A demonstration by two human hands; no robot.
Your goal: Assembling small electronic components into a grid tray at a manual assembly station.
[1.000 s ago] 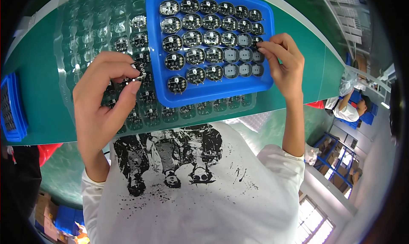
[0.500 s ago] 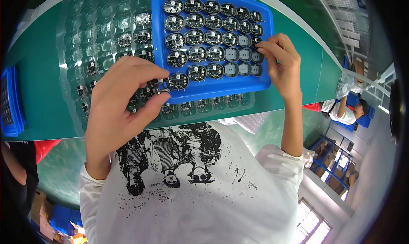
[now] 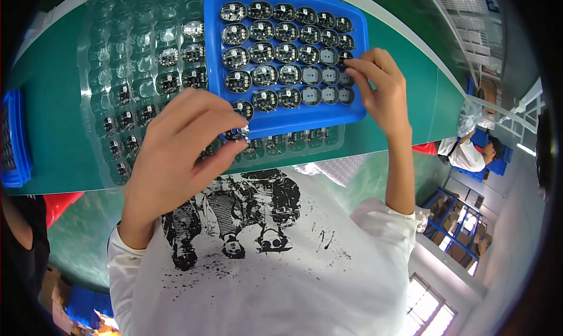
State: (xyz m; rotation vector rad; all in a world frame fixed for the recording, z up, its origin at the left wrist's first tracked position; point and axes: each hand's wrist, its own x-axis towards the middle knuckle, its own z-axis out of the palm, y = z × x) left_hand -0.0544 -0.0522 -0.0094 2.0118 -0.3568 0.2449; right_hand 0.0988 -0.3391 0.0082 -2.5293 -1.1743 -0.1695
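Note:
A blue tray (image 3: 281, 126) holds rows of small grey oval cups, most with a black circuit board in them. Toward its right side, several grey cups (image 3: 311, 95) show bare insides. My left hand (image 3: 182, 148), closed in a pinch, holds a small circuit board (image 3: 236, 132) by the tray's near left corner. At the right edge of the tray, the thumb and forefinger of my right hand (image 3: 384, 87) pinch at another circuit board (image 3: 345, 57) in the end cup of the middle row. The fingertips partly hide that cup.
A clear blister tray (image 3: 105, 54) lies partly under the blue tray, with several circuit boards (image 3: 170, 81) in its pockets. On the green table's (image 3: 53, 131) far left stands another blue tray (image 3: 22, 142). A person (image 3: 469, 154) is in the right background; another person's arm (image 3: 17, 224) shows at left.
My left hand has moved nearer to me and slightly right with its circuit board. My right hand stays at the same cup. The blue tray appears slightly further left in the picture.

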